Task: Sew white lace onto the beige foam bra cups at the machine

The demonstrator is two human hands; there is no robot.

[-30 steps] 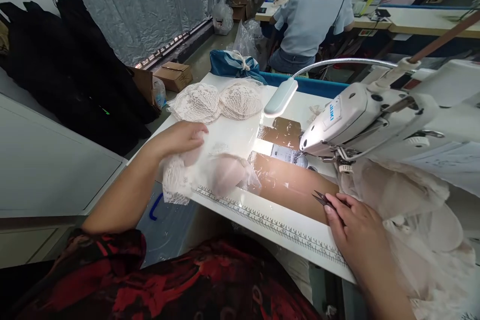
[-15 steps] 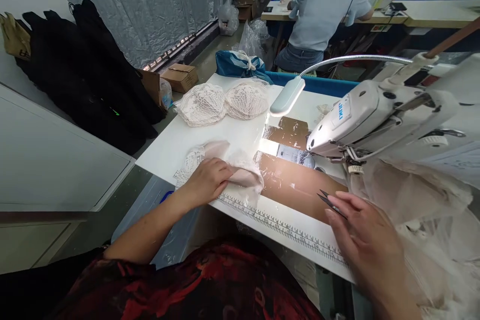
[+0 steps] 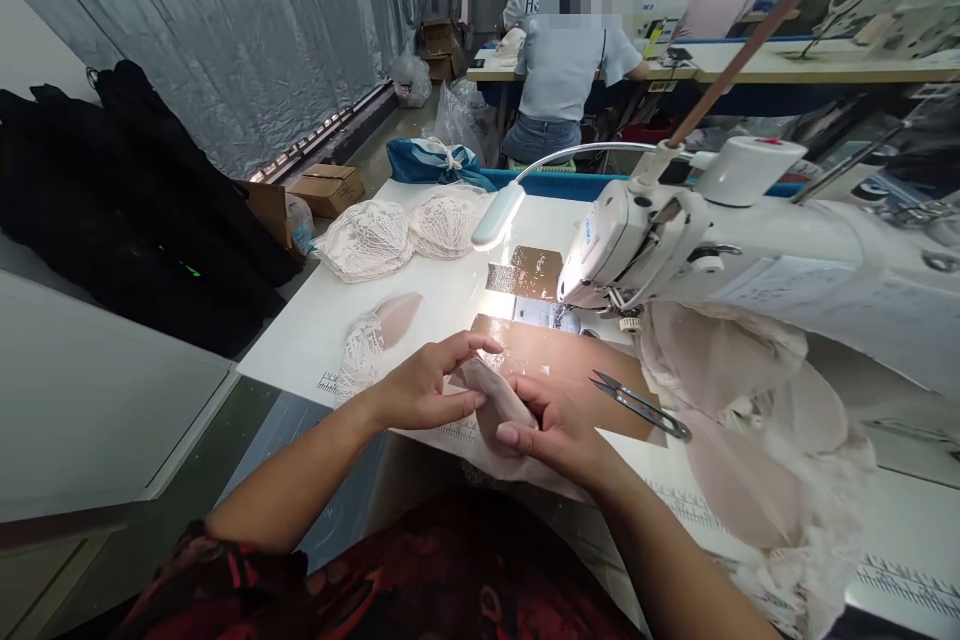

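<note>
A pale pink bra cup (image 3: 491,390) with lace edging is held up at the front of the sewing table. My left hand (image 3: 427,385) has its thumb and fingers closed on the cup's left side, with the index finger stretched out over its top. Gripping the cup's right edge between thumb and fingers is my right hand (image 3: 559,430). Black thread snips (image 3: 637,405) lie on the brown board, just beyond my right hand. Left of my left hand, a lace-covered cup (image 3: 382,330) rests on the white tabletop.
The sewing machine (image 3: 600,245) stands at right, with a lit lamp (image 3: 499,215) beside it. Two lace cups (image 3: 367,240) lie at the back left. A heap of sheer, pale cups (image 3: 757,440) fills the right side. A co-worker (image 3: 559,70) sits at a table beyond.
The snips have left my right hand and now lie on the board. My right hand has come left to the cup, which both hands now hold raised. The view has turned right.
</note>
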